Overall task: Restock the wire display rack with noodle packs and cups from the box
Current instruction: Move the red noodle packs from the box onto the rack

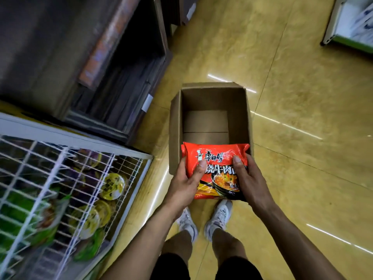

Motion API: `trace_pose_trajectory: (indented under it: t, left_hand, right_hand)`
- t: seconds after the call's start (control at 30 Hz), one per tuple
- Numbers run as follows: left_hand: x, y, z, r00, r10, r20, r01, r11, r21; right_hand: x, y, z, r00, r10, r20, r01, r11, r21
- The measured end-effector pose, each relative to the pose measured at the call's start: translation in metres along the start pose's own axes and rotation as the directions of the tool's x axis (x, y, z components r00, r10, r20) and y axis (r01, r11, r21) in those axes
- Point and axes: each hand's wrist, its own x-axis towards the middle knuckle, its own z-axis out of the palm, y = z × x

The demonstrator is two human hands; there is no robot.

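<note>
**A:** Both hands are busy here! The left hand (184, 184) grips the left edge of a red noodle pack (217, 156) with the thumb on top, and the right hand (249, 178) clamps the right side with the thumb on the printed face.

**B:** And where is the pack?

**A:** In the air, over the near rim of the cardboard box (175, 126), which stands open on the floor (302, 158) just ahead of the person's shoes (219, 216).

**B:** Anything left in there?

**A:** The bottom that shows is bare cardboard. The near end hides behind the pack, so I can't tell for certain.

**B:** How's the rack?

**A:** The wire display rack (60, 156) sits to the left, with yellow-lidded cups (112, 185) and green packs (88, 247) already in it. I'd say we're near the finish: this pack looks like one of the last, and it has yet to reach the rack.
</note>
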Motion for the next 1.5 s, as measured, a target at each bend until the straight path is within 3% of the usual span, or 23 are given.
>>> trace_pose_trajectory:
  t: [0.3, 0.5, 0.9, 1.1, 1.5]
  left_hand:
    - [-0.116, 0.088, -0.023, 0.996, 0.076, -0.050, -0.078, 0.996, -0.038]
    - [-0.160, 0.110, -0.021, 0.986, 0.102, -0.134, -0.123, 0.980, -0.157]
    - [-0.218, 0.132, 0.001, 0.927, 0.202, -0.316, -0.283, 0.930, -0.235]
    - [-0.243, 0.132, -0.002, 0.883, 0.237, -0.406, -0.373, 0.879, -0.297]
    - [-0.298, 0.116, -0.048, 0.698, 0.180, -0.693, -0.517, 0.797, -0.313]
  right_hand:
    - [-0.095, -0.097, 0.005, 0.997, -0.077, 0.018, 0.078, 0.997, -0.026]
    - [-0.119, -0.135, 0.000, 0.985, -0.145, 0.098, 0.151, 0.987, -0.062]
    - [-0.138, -0.180, -0.019, 0.911, -0.285, 0.297, 0.335, 0.933, -0.131]
    - [-0.147, -0.195, -0.008, 0.854, -0.321, 0.409, 0.410, 0.900, -0.148]
    - [-0.174, -0.229, 0.076, 0.655, -0.289, 0.698, 0.524, 0.839, -0.144]
